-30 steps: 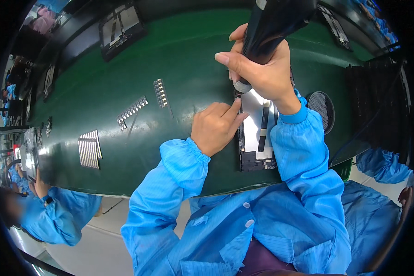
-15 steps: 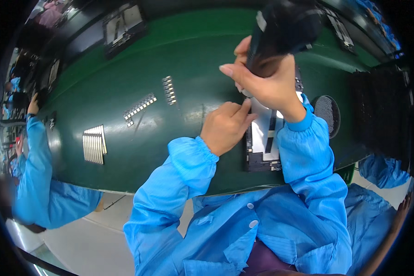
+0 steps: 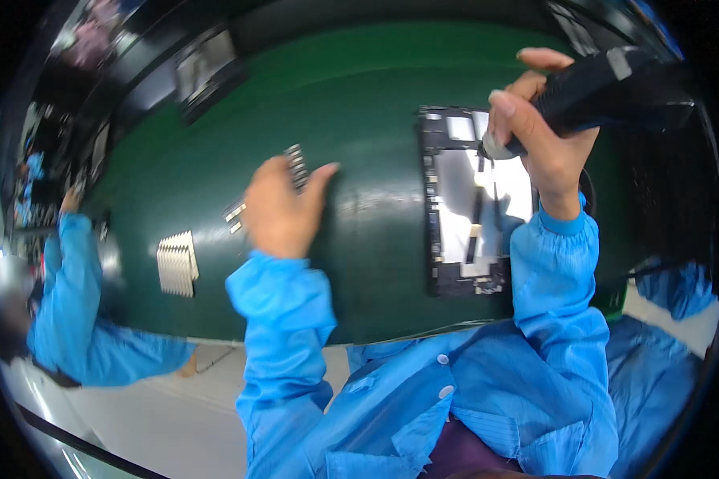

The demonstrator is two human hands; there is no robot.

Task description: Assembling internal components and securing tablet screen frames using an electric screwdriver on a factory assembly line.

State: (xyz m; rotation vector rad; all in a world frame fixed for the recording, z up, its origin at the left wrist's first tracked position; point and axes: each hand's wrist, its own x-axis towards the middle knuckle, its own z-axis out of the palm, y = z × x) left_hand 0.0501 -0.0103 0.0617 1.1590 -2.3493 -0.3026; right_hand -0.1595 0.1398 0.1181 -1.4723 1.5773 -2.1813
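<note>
My right hand (image 3: 547, 148) grips a black electric screwdriver (image 3: 607, 92), which lies tilted with its grey nose (image 3: 497, 146) over the upper part of an opened tablet-like device (image 3: 454, 199). That device has a dark frame, silvery panels and a black ribbon strip down its middle. Over to the left, my left hand (image 3: 284, 211) is slightly blurred, its thumb spread away from the fingers. The fingers are beside a short strip of small pale pieces (image 3: 296, 164); whether they touch it I cannot tell. A second strip (image 3: 234, 214) is partly covered by this hand.
A fanned stack of pale strips (image 3: 176, 263) lies farther left on the green table (image 3: 375, 295). Behind my right wrist a round container (image 3: 588, 191) is mostly hidden. Another device (image 3: 206, 72) stands at the far left edge. A co-worker's blue sleeve (image 3: 76, 279) reaches in at left.
My left hand has left the device's edge and moved left to the strips, its thumb spreading. My right hand has shifted right with the screwdriver, now tilted sideways, uncovering more of the device.
</note>
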